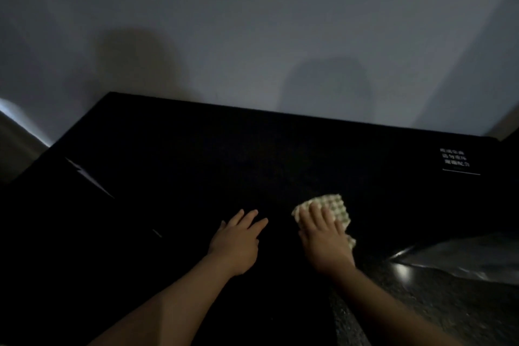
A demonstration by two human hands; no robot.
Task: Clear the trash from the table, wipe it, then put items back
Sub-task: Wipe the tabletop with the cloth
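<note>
A black table (252,154) fills the middle of the dim head view. On it lies a pale waffle-textured cloth (335,206), right of centre. My right hand (323,236) lies flat on the cloth with straight fingers, pressing it to the table and hiding its near part. My left hand (238,239) rests flat on the bare tabletop to the left of the cloth, fingers straight and holding nothing.
A plain grey wall (252,22) stands right behind the table's far edge. White printed text (455,159) marks the table's far right corner. A shiny speckled floor (438,298) shows at the lower right. A dark shape with a pale edge (90,177) sits on the left.
</note>
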